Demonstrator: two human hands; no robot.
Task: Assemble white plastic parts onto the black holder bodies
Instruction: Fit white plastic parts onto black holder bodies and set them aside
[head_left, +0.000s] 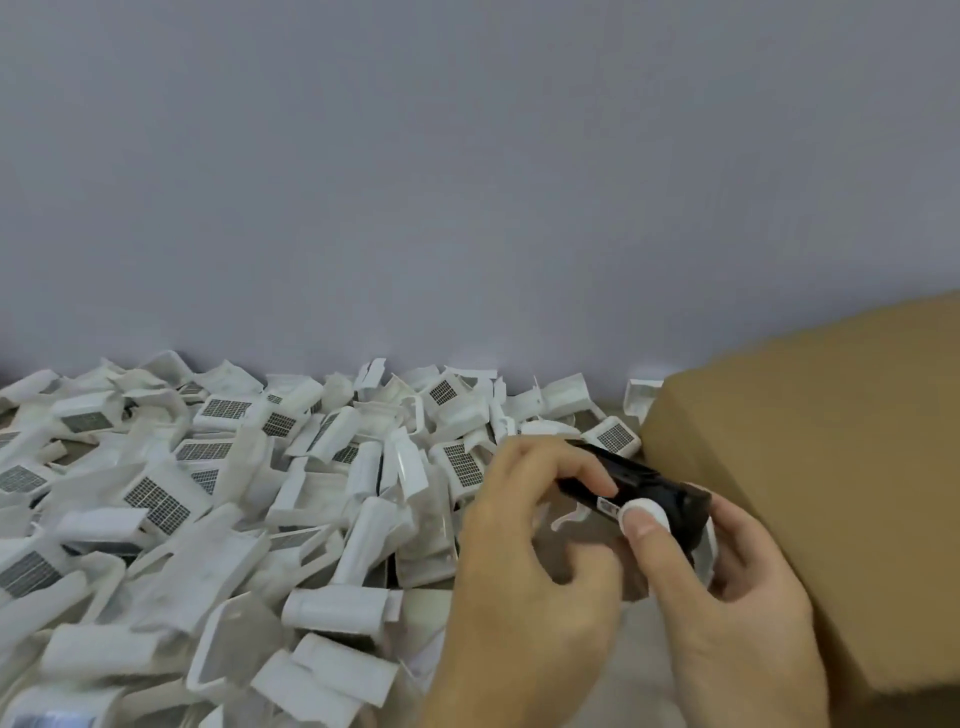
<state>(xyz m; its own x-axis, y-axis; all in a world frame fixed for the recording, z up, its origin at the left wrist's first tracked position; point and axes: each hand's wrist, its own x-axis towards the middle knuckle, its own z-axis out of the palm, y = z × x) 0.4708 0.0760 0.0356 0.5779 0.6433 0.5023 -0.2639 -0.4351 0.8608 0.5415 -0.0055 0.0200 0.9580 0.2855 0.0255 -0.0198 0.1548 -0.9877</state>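
- Head view, lower right of frame: both hands nearest the camera, held together above the work surface.
- Left hand (524, 525): fingers curled over the top of the black holder body (631, 486), gripping its left end.
- Right hand (727, 587): fingers wrapped under the holder's right end, thumb pressing a round white plastic part (647, 512) against its side.
- Black holder body sits tilted, left end higher in frame, just beside the cardboard box (831, 483) at right.
- Pile of white plastic parts (218, 499) fills the left and centre bottom; many show grey grid faces, lying at mixed angles.
- Plain grey wall (467, 182) takes the whole upper half.
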